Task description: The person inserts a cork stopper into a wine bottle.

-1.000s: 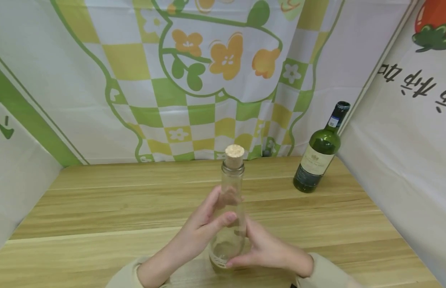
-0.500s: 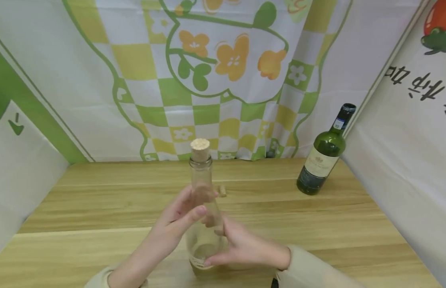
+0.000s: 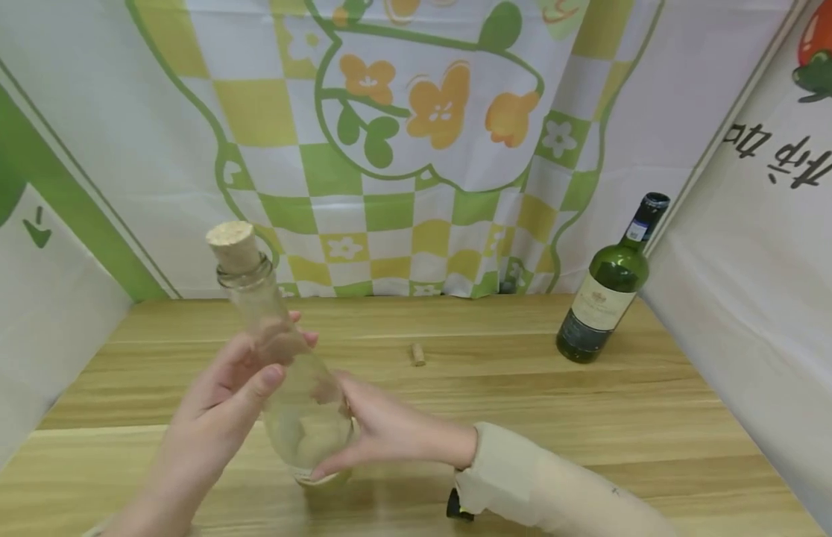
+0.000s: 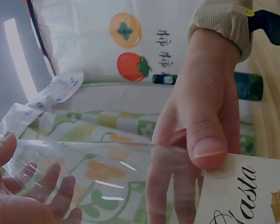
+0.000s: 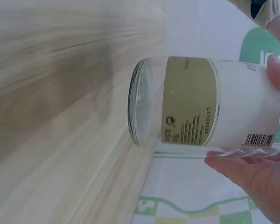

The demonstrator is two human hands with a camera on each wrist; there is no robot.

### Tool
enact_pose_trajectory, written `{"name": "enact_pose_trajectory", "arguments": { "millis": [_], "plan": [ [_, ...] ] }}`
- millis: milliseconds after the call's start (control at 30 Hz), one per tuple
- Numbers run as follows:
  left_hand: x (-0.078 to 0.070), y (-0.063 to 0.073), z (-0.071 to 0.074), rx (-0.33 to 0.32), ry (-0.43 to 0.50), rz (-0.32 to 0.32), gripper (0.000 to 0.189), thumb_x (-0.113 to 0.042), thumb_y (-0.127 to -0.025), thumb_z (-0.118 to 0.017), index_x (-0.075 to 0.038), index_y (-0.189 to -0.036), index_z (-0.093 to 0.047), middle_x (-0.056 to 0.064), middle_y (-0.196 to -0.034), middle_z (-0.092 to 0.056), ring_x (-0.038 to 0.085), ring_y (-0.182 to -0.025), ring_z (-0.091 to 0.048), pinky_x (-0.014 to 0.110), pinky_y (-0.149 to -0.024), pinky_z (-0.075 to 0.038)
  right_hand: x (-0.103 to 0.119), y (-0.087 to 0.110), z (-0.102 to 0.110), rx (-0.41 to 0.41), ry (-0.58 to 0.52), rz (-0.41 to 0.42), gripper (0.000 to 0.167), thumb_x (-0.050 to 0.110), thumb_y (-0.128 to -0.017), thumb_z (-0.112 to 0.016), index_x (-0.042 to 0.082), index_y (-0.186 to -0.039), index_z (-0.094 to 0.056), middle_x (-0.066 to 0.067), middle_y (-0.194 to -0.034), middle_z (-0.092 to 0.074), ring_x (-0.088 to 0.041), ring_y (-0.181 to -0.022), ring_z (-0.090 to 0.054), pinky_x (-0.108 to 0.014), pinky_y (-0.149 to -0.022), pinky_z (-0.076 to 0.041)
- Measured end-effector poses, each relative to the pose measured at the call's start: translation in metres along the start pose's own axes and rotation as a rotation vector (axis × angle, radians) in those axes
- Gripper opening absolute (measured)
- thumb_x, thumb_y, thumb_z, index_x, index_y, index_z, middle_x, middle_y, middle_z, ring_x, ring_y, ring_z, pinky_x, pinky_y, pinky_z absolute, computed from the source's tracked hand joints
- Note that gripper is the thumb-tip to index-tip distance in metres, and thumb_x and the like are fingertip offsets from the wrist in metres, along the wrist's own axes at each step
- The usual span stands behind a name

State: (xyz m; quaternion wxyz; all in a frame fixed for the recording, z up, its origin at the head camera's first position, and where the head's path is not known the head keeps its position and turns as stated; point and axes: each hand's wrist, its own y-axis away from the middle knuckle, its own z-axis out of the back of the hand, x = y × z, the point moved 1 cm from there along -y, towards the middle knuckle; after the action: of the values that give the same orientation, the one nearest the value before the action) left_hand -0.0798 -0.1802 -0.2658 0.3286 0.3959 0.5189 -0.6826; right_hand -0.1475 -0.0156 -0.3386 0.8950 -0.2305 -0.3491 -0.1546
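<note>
Fingers of the left hand (image 3: 218, 406) part-curl round the shoulder of a clear bottle (image 3: 302, 384); its neck, plugged by a cork stopper (image 3: 235, 250), tilts left above the table (image 3: 496, 406); the right hand (image 3: 382, 425) grips its lower body between fingers and thumb; farther right lies a small cork (image 3: 418, 355); then stands a green bottle (image 3: 602, 298).

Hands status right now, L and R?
Left hand: holding the clear bottle round its upper part.
Right hand: holding the same bottle lower down, thumb on the label.
</note>
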Motion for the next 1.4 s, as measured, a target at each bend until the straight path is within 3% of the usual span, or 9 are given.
{"name": "enact_pose_trajectory", "arguments": {
  "millis": [233, 300, 433, 567, 700, 767, 933, 1233, 1400],
  "plan": [
    [0.002, 0.003, 0.03, -0.029, 0.153, -0.159, 0.044, 0.011, -0.094, -0.032, 0.003, -0.137, -0.032, 0.013, -0.131, -0.048, 0.023, -0.126, -0.038, 0.024, -0.102, -0.028, 0.01, -0.033, -0.007, 0.007, -0.044, 0.042, 0.11, 0.02, -0.064, -0.083, 0.016, -0.145, -0.008, -0.007, -0.136, -0.043, -0.009, -0.121, -0.043, -0.018, -0.097, -0.034],
    [0.002, 0.005, 0.039, -0.045, 0.172, -0.169, 0.044, 0.012, -0.094, -0.031, 0.003, -0.137, -0.032, 0.014, -0.13, -0.048, 0.024, -0.13, -0.029, 0.025, -0.104, -0.024, 0.01, -0.042, -0.01, 0.011, -0.059, 0.035, 0.108, 0.019, -0.064, -0.083, 0.017, -0.144, -0.011, -0.006, -0.135, -0.044, -0.008, -0.121, -0.042, -0.018, -0.097, -0.034],
    [0.001, 0.005, 0.054, -0.104, 0.188, -0.159, 0.028, 0.01, -0.094, -0.032, 0.006, -0.117, -0.048, 0.015, -0.123, -0.053, 0.026, -0.135, -0.014, 0.037, -0.11, -0.008, 0.009, -0.059, -0.016, 0.01, -0.074, 0.013, 0.103, 0.018, -0.065, -0.082, 0.016, -0.144, -0.016, -0.006, -0.134, -0.046, -0.005, -0.12, -0.043, -0.015, -0.095, -0.034],
    [0.004, -0.002, 0.068, -0.121, 0.256, -0.211, 0.027, 0.007, -0.095, -0.031, 0.009, -0.119, -0.045, 0.014, -0.122, -0.054, 0.027, -0.13, -0.031, 0.043, -0.11, 0.005, 0.006, -0.073, -0.019, -0.015, -0.071, -0.024, 0.096, 0.018, -0.07, -0.079, 0.015, -0.144, -0.018, -0.005, -0.135, -0.045, -0.005, -0.12, -0.042, -0.014, -0.093, -0.036],
    [0.008, -0.009, 0.082, -0.143, 0.333, -0.256, 0.04, 0.008, -0.095, -0.03, 0.008, -0.135, -0.031, 0.013, -0.117, -0.058, 0.026, -0.12, -0.044, 0.034, -0.111, -0.006, 0.002, -0.087, -0.024, -0.045, -0.099, -0.083, 0.091, 0.021, -0.073, -0.077, 0.015, -0.144, -0.02, -0.001, -0.137, -0.041, -0.005, -0.122, -0.038, -0.017, -0.096, -0.035],
    [0.01, -0.011, 0.087, -0.177, 0.326, -0.244, 0.041, 0.008, -0.095, -0.031, 0.007, -0.136, -0.031, 0.013, -0.116, -0.059, 0.024, -0.119, -0.046, 0.028, -0.109, -0.017, 0.0, -0.093, -0.028, -0.059, -0.123, -0.102, 0.089, 0.021, -0.074, -0.076, 0.015, -0.144, -0.022, -0.001, -0.137, -0.04, -0.005, -0.123, -0.037, -0.019, -0.098, -0.034],
    [0.015, -0.014, 0.101, -0.268, 0.229, -0.174, 0.042, 0.005, -0.095, -0.035, 0.002, -0.137, -0.034, 0.008, -0.11, -0.059, 0.017, -0.119, -0.046, 0.021, -0.099, -0.026, -0.01, -0.11, -0.037, -0.082, -0.181, -0.149, 0.085, 0.021, -0.077, -0.073, 0.018, -0.145, -0.021, 0.002, -0.139, -0.038, -0.005, -0.125, -0.035, -0.021, -0.1, -0.032],
    [0.029, -0.021, 0.123, -0.412, 0.23, -0.117, 0.037, -0.002, -0.093, -0.044, 0.0, -0.131, -0.041, 0.003, -0.101, -0.063, 0.013, -0.113, -0.049, 0.027, -0.101, -0.009, -0.026, -0.138, -0.055, -0.116, -0.226, -0.196, 0.085, 0.02, -0.082, -0.068, 0.02, -0.146, -0.012, 0.004, -0.146, -0.028, -0.005, -0.13, -0.027, -0.02, -0.1, -0.032],
    [0.037, -0.024, 0.13, -0.449, 0.214, -0.1, 0.035, -0.002, -0.093, -0.046, -0.003, -0.128, -0.045, 0.001, -0.098, -0.064, 0.011, -0.111, -0.051, 0.025, -0.1, -0.012, -0.033, -0.146, -0.062, -0.115, -0.251, -0.207, 0.082, 0.02, -0.085, -0.064, 0.02, -0.146, -0.011, 0.004, -0.146, -0.027, -0.006, -0.128, -0.031, -0.016, -0.095, -0.036]
  ]
}}
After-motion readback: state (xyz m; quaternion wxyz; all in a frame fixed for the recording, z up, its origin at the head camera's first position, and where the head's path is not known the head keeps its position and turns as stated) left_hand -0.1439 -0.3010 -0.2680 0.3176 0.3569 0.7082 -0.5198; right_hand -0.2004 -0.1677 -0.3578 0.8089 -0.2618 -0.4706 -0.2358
